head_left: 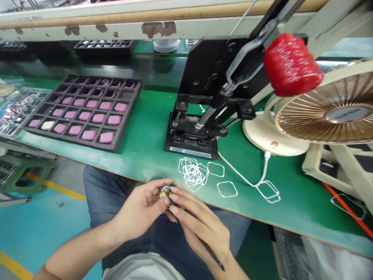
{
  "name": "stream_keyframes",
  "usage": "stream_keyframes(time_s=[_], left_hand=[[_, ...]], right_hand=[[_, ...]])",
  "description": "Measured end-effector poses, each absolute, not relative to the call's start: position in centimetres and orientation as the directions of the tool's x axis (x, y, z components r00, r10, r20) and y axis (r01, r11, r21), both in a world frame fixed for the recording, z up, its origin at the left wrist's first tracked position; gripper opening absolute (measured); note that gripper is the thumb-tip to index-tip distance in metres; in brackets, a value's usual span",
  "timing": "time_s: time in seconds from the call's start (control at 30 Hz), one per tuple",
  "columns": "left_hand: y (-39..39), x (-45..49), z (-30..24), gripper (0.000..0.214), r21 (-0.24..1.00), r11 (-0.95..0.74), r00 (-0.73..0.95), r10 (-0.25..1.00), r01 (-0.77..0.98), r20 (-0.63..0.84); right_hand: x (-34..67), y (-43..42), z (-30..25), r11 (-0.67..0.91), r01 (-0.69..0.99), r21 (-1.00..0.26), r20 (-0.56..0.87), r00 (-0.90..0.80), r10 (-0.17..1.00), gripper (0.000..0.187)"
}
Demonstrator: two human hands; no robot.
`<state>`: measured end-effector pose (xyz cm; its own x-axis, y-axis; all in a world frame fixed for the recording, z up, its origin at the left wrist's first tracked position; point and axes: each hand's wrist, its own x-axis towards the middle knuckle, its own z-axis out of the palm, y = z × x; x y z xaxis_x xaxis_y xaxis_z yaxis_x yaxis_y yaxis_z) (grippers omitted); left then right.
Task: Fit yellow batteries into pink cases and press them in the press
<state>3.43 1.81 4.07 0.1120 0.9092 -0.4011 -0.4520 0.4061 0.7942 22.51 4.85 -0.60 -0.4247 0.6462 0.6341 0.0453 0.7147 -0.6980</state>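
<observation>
Over my lap, just in front of the bench edge, my left hand (135,212) is closed around a small watch case (164,190). The case has a purple rim, and bits of yellow and dark parts show inside; fingers cover much of it. Black tweezers (207,249) are in my right hand (201,219), slanting back under the palm. Their tips are at the case, partly hidden by my fingers. Just beyond my hands, thin white square ring gaskets (194,175) lie in a tangled pile on the green bench, with several loose ones to the right.
A black hand press (190,151) with a red-wrapped lever (293,64) stands ahead. At right are a cream fan (275,134) and its white cable (237,171). To the left, a foam tray (116,142) holds pink and dark watch cases, beside a clear tray of small parts (21,109).
</observation>
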Motion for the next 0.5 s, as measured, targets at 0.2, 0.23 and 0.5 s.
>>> stream_keyframes(time_s=[0.2,0.23,0.5], left_hand=[[1.90,3.17,4.21,0.043,0.763,0.412,0.149,0.908,-0.498,-0.392],[1.92,3.07,4.26,0.042,0.742,0.414,0.158,0.906,-0.528,-0.392],[2.56,2.75,4.58,0.027,0.570,0.430,0.197,0.883,-0.700,-0.426]], right_hand=[[22.38,4.89,-0.73,0.728,0.029,-0.685,0.668,-0.372,0.644,0.062],[22.34,4.88,-0.70,0.725,0.030,-0.689,0.672,-0.351,0.653,0.061],[21.97,4.59,-1.26,0.720,-0.039,-0.693,0.713,-0.188,0.676,0.048]])
